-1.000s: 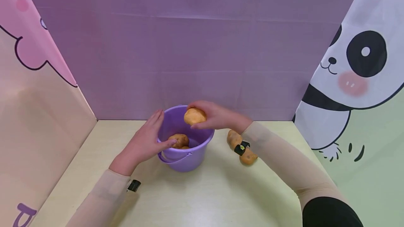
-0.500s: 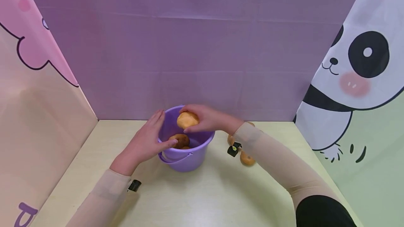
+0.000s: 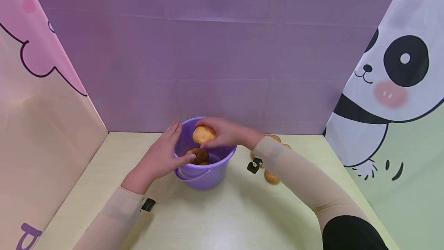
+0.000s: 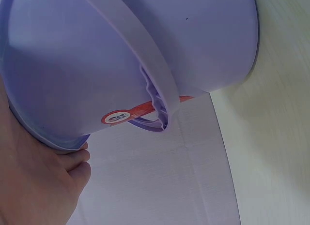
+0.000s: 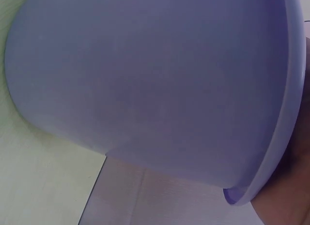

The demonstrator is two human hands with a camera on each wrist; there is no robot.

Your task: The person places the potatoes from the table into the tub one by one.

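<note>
We have the bucket (image 3: 204, 173) standing on the bench (image 3: 222, 215), near its back edge and roughly centred; the left hand (image 3: 157, 157) rests against the bucket's left side, thumb at the rim; the right hand (image 3: 225, 131) holds a potato (image 3: 203, 134) over the bucket's opening; more potatoes (image 3: 198, 155) lie inside the bucket, below it; loose potatoes (image 3: 271, 176) lie on the bench right of the bucket, partly behind the right forearm; wall panels stand behind, left and right.

Bucket (image 3: 204, 174) smooth glossy lilac plastic; potato (image 3: 203, 134) matt, rough-skinned; tabletop (image 3: 222, 215) smooth, faint sheen.
</note>
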